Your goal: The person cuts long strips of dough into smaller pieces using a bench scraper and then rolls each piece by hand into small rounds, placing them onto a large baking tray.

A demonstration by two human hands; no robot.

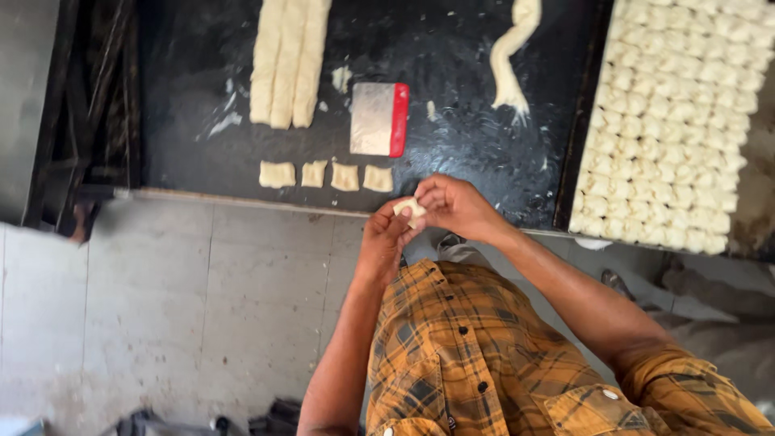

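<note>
both hands, left hand (386, 238) and right hand (454, 206), pinched a dough piece (410, 210) between them, shaping it above the table (452, 145) edge.

I counted four cut dough squares (326, 175) in a row, three long dough strips (287, 60) side by side, one red-handled scraper (379, 119), and one dough piece (412, 210) between two hands.

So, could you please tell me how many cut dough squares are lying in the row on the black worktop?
4: the dough squares lie side by side below the scraper. None seems hidden.
</note>
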